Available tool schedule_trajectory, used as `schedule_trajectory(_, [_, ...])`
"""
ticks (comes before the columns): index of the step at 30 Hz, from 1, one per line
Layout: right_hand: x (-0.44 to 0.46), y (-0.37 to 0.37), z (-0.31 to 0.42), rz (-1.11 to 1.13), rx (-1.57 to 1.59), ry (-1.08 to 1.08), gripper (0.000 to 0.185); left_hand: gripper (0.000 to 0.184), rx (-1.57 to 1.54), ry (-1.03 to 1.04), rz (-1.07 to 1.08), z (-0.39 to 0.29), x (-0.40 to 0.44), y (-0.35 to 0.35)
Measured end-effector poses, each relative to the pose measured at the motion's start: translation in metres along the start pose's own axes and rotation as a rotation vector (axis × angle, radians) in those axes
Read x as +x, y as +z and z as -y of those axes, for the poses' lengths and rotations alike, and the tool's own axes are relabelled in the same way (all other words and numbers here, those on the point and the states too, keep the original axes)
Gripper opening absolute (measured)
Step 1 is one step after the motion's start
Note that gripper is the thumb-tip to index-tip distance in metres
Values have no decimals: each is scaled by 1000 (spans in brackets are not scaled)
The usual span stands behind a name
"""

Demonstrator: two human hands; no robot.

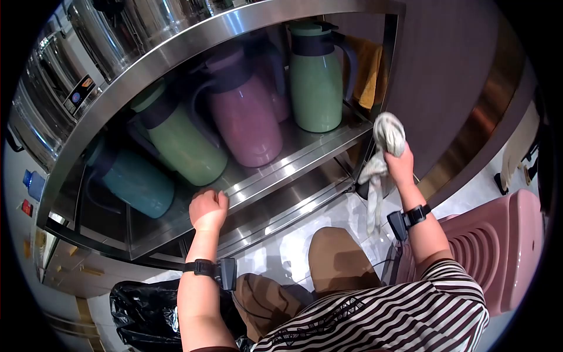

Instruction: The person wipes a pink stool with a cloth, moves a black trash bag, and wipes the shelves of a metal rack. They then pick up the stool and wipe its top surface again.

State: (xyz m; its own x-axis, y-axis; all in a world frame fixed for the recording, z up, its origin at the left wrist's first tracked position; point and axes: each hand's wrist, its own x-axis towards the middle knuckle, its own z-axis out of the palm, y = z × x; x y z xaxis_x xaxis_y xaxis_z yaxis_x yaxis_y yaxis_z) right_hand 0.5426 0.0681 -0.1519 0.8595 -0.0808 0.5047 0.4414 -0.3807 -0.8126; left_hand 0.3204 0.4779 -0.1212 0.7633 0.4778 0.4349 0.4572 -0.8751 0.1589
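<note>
My left hand [209, 209] rests with curled fingers at the front edge of the metal shelf [287, 171], below a light green jug [185, 146]; what it holds, if anything, is hidden. On the right, my right hand [401, 162] grips a bunched white cloth [389, 132], whose loose end hangs toward the floor beside the shelf's corner post. Along the shelf stand a teal jug [138, 183], the light green one, a pink jug [246, 117] and another green jug [316, 85] with a dark handle. Behind the pink jug another pinkish jug is partly hidden.
Shiny metal pots [117, 41] stand on the upper shelf. An orange cloth [365, 70] hangs at the back right. A pink plastic stool [498, 252] is at my right, a black bag [143, 311] at lower left. A lower metal shelf [281, 208] lies beneath.
</note>
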Motion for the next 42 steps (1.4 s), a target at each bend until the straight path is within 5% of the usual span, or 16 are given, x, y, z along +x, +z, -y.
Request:
schedule_trajectory(3, [31, 15, 11, 162, -391, -330, 59, 29, -17, 9, -9, 3, -2, 1])
schedule_trajectory(5, [38, 29, 12, 401, -596, -360, 69, 29, -21, 19, -20, 2, -1, 2])
schedule_trajectory(7, [36, 44, 18, 406, -682, -297, 65, 29, -12, 20, -27, 2, 0, 3])
schedule_trajectory(13, [20, 63, 28, 362, -451, -211, 44, 29, -25, 38, -20, 4, 0, 4])
schedule_trajectory(19, [-48, 91, 75, 504, -266, -473, 51, 29, -26, 10, 1, 2, 1, 1])
schedule_trajectory(23, [-31, 73, 74, 639, -18, -203, 42, 29, -25, 16, -7, 2, 0, 1])
schedule_trajectory(27, [-4, 47, 67, 384, 586, 267, 42, 30, -28, 21, -25, 3, 0, 3])
schedule_trajectory(29, [21, 41, 68, 200, 729, 202, 40, 30, -30, 17, -32, 2, 0, 2])
schedule_trajectory(31, [41, 43, 71, 67, 594, 166, 38, 30, -31, 19, -35, 2, -1, 2])
schedule_trajectory(35, [82, 83, 22, 332, 130, 4, 56, 29, -31, 38, -52, 2, -1, 4])
schedule_trajectory(39, [112, 109, 16, 289, 27, 408, 43, 29, -29, 36, -37, 0, -1, 0])
schedule_trajectory(42, [120, 113, 24, 400, -70, 303, 48, 27, -35, 39, -35, -1, -1, 0])
